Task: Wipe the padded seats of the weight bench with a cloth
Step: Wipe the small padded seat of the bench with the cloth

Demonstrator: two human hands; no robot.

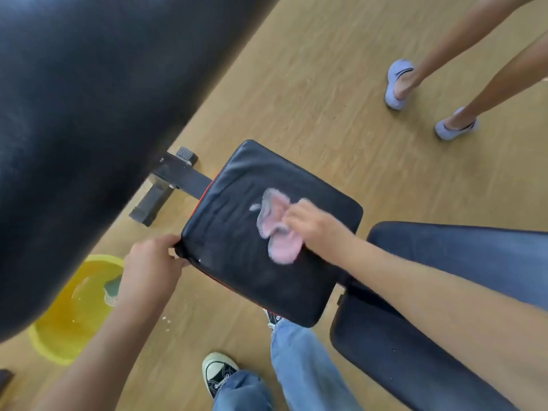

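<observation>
Seat pad [237,232], the small black one, sits dead centre, tilted like a diamond with its long axis running from near right to far left. Nearest the camera are jeans and a sneaker [218,372] on the wood floor [296,99], and a second, bigger pad [415,366] lies near right, mostly under the right forearm. The left hand [152,262] is curled shut on the seat pad's left corner, steadying it. The right hand [311,222] is closed around a pink cloth [277,229], pressing it flat onto the middle of the pad; it's motion-blurred, so I'd guess mid-swipe. The arm comes in from the near right, wrist low. The unwiped-looking stretch lies left and far of the cloth, so I reckon the next stroke goes that way, and the right hand is the one placed for it. A yellow basin [59,336] with water sits on the floor at near left. Farther off, somebody's legs in pale slippers [397,84].
</observation>
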